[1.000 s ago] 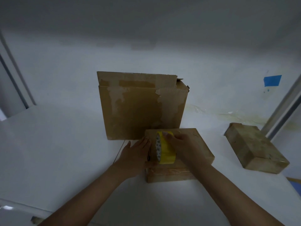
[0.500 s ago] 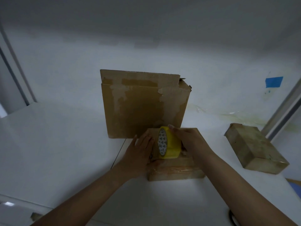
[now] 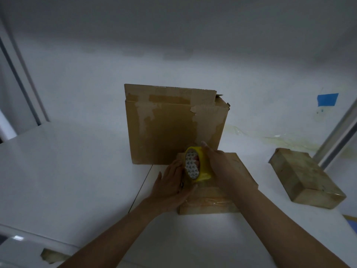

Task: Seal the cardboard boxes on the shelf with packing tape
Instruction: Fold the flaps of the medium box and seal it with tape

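Head: yellow tape roll (image 3: 201, 172) upright, patterned core.

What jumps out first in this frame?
The yellow tape roll at centre, gripped by the right hand on top of a flat cardboard box, with the left hand lying flat beside it. Behind stands a tall box with torn, peeling old tape. A second flat box lies at right, below a blue patch on the wall.

One wide-angle camera, worn on the head, looked forward and down at the white shelf (image 3: 77, 171) from close by, the left forearm (image 3: 116, 233) and right forearm (image 3: 280, 219) crossing the bottom edge. The back wall (image 3: 173, 55) filled the upper half.
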